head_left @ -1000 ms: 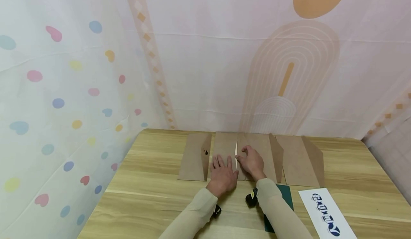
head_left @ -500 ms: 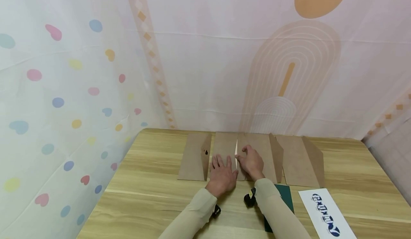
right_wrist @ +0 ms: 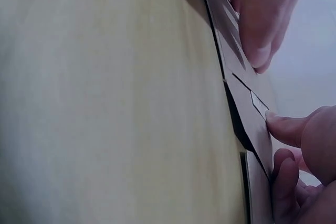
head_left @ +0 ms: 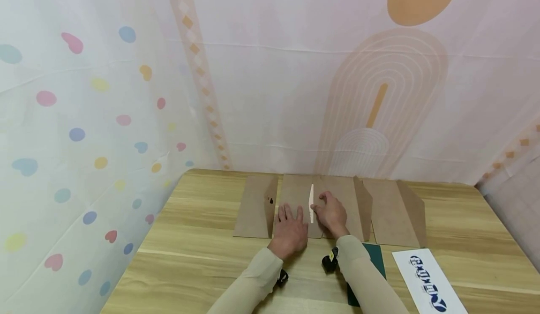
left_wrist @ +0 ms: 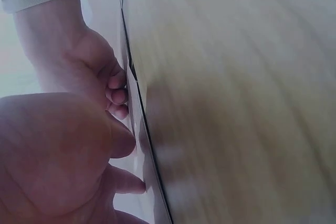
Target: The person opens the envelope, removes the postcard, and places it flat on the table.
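Several brown paper envelopes lie in a row along the back of the table. My left hand (head_left: 290,229) rests flat on the second envelope (head_left: 295,187) from the left, fingers spread. A narrow white strip (head_left: 311,204) shows on that envelope's right part. My right hand (head_left: 332,214) is just right of this strip, its thumb reaching the strip and its other fingers bent. In the right wrist view the thumb tip touches the end of the white strip (right_wrist: 258,104). I cannot tell whether the right hand grips the strip.
Another envelope (head_left: 254,206) lies to the left, with two more (head_left: 341,201), (head_left: 390,211) to the right, flaps open. A dark green card (head_left: 375,257) lies partly under the right forearm, and a white printed card (head_left: 430,283) is at the right. A patterned curtain (head_left: 270,93) hangs behind the wooden table (head_left: 190,257).
More of the white strip shows now, and it looks wider. The left hand has shifted slightly to the left. My right hand has hardly moved.
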The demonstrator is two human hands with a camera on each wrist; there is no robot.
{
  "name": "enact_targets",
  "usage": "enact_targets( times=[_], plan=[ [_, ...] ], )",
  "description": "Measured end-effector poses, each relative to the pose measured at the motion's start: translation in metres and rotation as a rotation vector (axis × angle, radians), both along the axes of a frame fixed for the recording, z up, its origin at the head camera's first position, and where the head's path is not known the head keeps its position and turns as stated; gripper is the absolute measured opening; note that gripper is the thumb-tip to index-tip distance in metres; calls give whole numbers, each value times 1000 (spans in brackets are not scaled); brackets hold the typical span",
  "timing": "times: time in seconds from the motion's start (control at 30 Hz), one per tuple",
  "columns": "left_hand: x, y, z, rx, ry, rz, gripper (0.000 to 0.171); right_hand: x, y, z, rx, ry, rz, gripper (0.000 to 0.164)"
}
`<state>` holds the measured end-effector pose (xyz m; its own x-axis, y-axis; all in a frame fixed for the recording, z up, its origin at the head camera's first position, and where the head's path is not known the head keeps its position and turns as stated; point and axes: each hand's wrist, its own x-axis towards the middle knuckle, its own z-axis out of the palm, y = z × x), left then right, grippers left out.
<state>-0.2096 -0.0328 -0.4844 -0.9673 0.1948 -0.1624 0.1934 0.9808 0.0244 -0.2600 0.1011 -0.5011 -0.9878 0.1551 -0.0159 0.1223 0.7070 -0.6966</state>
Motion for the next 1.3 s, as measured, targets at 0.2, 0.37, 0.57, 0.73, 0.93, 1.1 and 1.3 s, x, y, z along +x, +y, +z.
enact_targets(
  times=[0.2, 0.37, 0.57, 0.73, 0.93, 1.1, 1.3],
  plan=[
    [-1, -4, -3, -1, 12, -16, 55, 0, 1, -1, -18, -3, 7, 43],
    [-1, -6, -4, 3, 0, -7, 56, 0, 0, 1, -8, -10, 29, 52],
    [-2, -7, -3, -3, -7, -3, 57, -1, 2, 0, 19, -5, 43, 59],
    [-2, -8, -1, 9, -12, 0, 57, -2, 1, 0, 28, -10, 41, 58],
    [-1, -9, 1, 41, -27, 11, 57, -2, 0, 0, 7, -11, 38, 56],
    [-1, -9, 1, 40, -27, 12, 58, -2, -1, 0, 3, -16, 41, 56],
    [-1, -9, 1, 46, -20, 6, 58, -2, -1, 1, 0, -30, 30, 56]
  ],
)
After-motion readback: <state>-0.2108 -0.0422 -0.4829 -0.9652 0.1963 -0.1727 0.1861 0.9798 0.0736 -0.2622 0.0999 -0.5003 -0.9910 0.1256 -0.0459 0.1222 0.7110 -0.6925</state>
